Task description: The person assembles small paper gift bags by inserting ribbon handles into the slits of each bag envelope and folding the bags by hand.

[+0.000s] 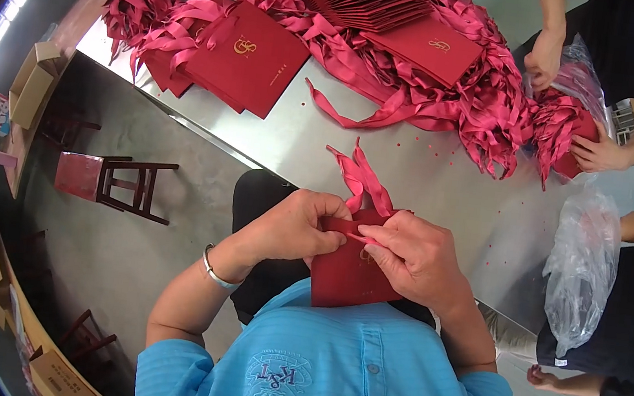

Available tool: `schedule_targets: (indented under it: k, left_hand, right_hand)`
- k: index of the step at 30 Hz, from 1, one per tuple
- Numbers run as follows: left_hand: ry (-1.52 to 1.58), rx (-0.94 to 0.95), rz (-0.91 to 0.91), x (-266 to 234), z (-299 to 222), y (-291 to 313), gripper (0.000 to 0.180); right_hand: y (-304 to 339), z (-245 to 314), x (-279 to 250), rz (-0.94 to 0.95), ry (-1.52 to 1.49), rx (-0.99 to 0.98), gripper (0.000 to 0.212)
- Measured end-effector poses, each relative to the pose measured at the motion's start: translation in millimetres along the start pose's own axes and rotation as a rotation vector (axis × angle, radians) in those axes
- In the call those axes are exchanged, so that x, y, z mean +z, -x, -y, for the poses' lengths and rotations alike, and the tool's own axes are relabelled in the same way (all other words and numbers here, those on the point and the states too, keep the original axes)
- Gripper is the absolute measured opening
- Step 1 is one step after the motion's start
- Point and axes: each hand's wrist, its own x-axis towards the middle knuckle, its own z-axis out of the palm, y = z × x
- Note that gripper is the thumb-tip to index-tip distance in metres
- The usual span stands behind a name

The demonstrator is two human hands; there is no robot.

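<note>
A small dark-red paper bag (342, 280) with a gold emblem is held upright against my lap at the table's near edge. My left hand (299, 226) pinches the bag's upper left edge between thumb and fingers. At the top right, my right hand (422, 260) is closed, its thumb and forefinger on a short end of pink ribbon (360, 237) that crosses the bag's front. Two longer ribbon tails (363, 178) rise behind the bag toward the table. My fingers hide how the ribbon passes through the bag.
Stacked red bags (251, 55) and heaped pink ribbons (491, 132) cover the far part of the metal table (261, 140). At right, a person's hands (601, 150) handle ribboned bags in clear plastic; another clear bag (584, 262) hangs nearby. A wooden stool (117, 183) stands at left.
</note>
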Motion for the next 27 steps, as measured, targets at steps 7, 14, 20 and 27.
schedule_targets:
  k: [7, 14, 20, 27]
  left_hand:
    - [-0.01, -0.009, 0.016, -1, -2, -1, 0.017]
    - [-0.038, -0.009, 0.047, -5, 1, -4, 0.015]
    - [-0.07, -0.004, 0.052, -7, 3, -5, 0.014]
    - [-0.092, 0.021, 0.017, -4, -7, -1, 0.01]
  right_hand:
    - [-4, 5, -2, -0.089, -0.033, 0.042, 0.019]
    - [-8, 9, 5, -0.186, -0.006, 0.008, 0.019]
    - [-5, 3, 7, -0.123, -0.027, 0.05, 0.009]
    - [-3, -1, 14, -0.105, -0.259, 0.101, 0.015]
